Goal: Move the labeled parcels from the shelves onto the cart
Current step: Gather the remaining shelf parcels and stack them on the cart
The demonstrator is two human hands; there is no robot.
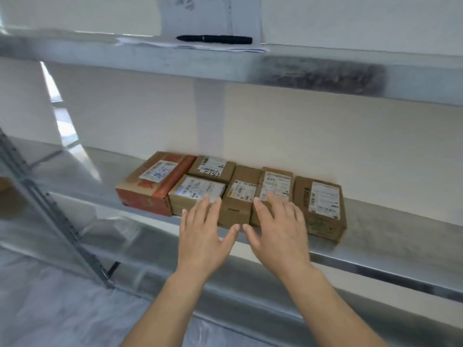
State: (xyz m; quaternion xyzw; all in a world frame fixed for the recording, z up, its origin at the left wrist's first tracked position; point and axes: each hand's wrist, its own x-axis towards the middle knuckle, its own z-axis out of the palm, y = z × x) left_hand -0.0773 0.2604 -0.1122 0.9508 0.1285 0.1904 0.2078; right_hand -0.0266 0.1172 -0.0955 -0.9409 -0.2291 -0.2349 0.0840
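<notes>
Cardboard parcels (239, 194) sitting in a tight row on the middle shelf (400, 219) look small, stiff and probably light, so the person's left hand (203, 231) and right hand (278, 231), both open with fingers spread and holding nothing, could likely just clamp one by its sides.

A black pen (214, 39) lies lengthwise across a loose stack of white papers (245, 48). Just behind them, a sheet with faint handwriting (200, 13) hangs on the pale wall (350, 136). Down at the left, wrinkled whitish sheeting (50, 309) covers the floor.
</notes>
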